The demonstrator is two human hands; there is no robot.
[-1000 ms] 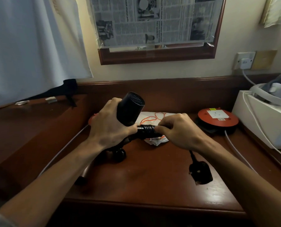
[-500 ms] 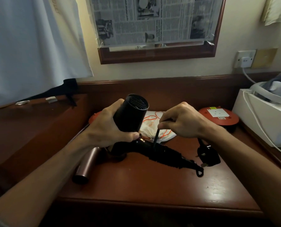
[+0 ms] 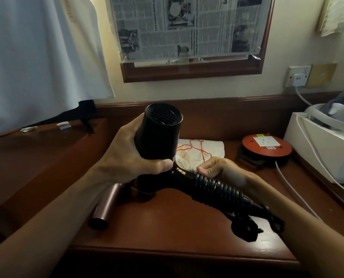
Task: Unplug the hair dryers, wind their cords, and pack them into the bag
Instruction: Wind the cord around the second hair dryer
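**Black dryer in both hands, cord coiled round its handle**

A brown wooden desk [image 3: 167,223] fills the lower view, with a raised ledge [image 3: 37,153] on its left. A pale cloth [image 3: 37,57] hangs over that ledge, and a wood-framed board covered with newspaper [image 3: 187,27] is on the wall behind. At the right edge stands a white box [image 3: 319,151] with white cables running over it. A wall socket [image 3: 298,76] above it has a white plug in it.

The left hand [image 3: 131,157] grips the barrel of the black dryer [image 3: 159,133], fingers and thumb curled round it, grille end tilted up toward the wall. The dryer is held above the desk's middle. Its handle runs down to the right, wrapped in close turns of the black cord [image 3: 219,189]. The right hand [image 3: 217,169] lies on the upper end of the coil, fingers curled against the cord. The black plug [image 3: 245,229] hangs at the coil's lower end, just above the desk.

A red reel [image 3: 267,147] with a socket on top sits near the white box. A white bag [image 3: 199,153] with orange drawstrings lies behind the hands. A bronze dryer [image 3: 105,207] lies on the desk below the left wrist, mostly hidden.
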